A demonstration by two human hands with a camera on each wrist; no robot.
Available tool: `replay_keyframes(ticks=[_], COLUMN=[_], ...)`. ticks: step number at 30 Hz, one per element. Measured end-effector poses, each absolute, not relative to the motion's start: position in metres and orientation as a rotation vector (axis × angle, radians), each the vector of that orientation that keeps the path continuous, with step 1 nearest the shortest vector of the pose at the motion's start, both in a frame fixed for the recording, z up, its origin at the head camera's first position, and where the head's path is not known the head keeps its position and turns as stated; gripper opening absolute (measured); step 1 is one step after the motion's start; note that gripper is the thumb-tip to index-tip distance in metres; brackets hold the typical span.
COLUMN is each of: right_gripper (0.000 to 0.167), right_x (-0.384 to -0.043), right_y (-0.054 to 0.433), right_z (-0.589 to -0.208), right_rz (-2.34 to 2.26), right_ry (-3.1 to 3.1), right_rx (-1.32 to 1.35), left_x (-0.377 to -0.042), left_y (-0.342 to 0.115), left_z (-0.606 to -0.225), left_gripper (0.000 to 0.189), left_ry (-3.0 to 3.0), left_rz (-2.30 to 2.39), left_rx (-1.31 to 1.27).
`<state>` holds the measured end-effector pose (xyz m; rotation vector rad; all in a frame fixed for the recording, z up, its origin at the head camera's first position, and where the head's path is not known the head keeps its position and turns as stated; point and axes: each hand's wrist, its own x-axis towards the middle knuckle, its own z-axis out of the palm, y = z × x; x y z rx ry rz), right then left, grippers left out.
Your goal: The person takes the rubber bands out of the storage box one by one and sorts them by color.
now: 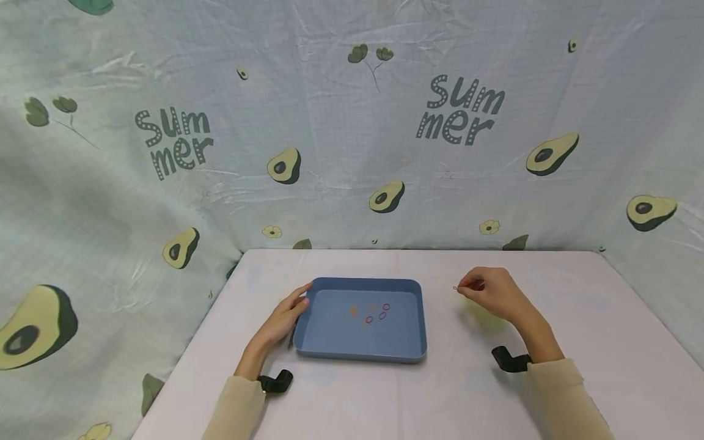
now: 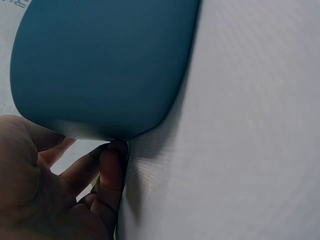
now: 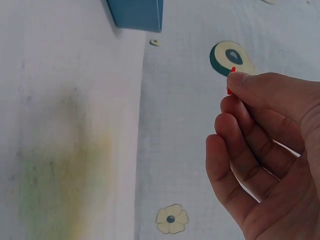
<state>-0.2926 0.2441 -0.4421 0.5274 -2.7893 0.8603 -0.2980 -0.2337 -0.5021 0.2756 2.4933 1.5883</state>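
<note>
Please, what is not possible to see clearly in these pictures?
Red piece, right wrist view: partly covered by right hand.
Orange pieces, head view: too small and faint to count.
Tray, left wrist view: cut off by top edge; its wall hides the inside.
Left hand, same view: cut off left and bottom.

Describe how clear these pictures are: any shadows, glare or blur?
Head view: bright, soft shadows on the table, pale sheen on the creased cloth, orange loops faint and tiny; left wrist: dimmer, the tray dark, a shadow beside it; right wrist: the green-yellow patch on the table looks blurred.
</note>
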Motion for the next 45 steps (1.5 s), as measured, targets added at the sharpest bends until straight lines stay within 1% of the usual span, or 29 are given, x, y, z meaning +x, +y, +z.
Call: replay_keyframes(ticks=[3,16,28,36,45], right_gripper=[0.005,0.012,0.013,0.014,0.014], right_x=[-0.295,-0.311,-0.322,-0.322,-0.322], right_y=[0.248,0.264,0.269,0.269,0.270], right_z=[-0.445,-0.473,-0.495,-0.498,-0.499], right_rz=[0.861,0.906,0.932,0.934,0.917], right_ry=[-2.806,-2.893,-2.941,-2.977,-2.993], right_rx=[0.511,0.429,0.391,0.374,0.391], left_x=[-0.296,-0.298,-0.299,-0.300,-0.300], left_y=[-0.235,-0.233,-0.232,-0.233,-0.234], left_z=[-0.502,-0.503,-0.503,-0.506,-0.503], left_gripper=[0.052,0.051,0.051,0.050,0.051], left_ry=[2.496,2.517,2.535,2.520,2.507], left_rz=[1.583,1.561,1.547,1.569,1.565], left_rx=[0.273,0.244,0.235,0.184,0.224])
